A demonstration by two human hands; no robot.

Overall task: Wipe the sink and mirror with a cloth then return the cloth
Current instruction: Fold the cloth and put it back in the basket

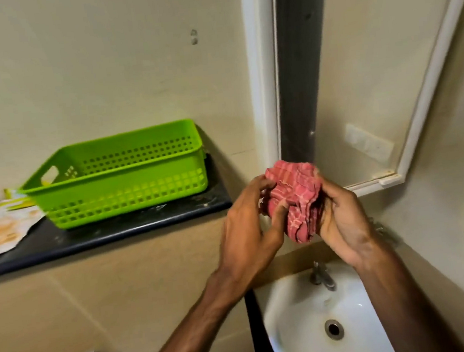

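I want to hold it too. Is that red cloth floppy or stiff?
Probably floppy: the red cloth crumples into folds between the left hand and right hand. Likely light: the layers at its hanging end look thin.

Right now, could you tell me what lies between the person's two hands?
In the head view, a bunched red checked cloth lies between left hand and right hand, gripped by both.
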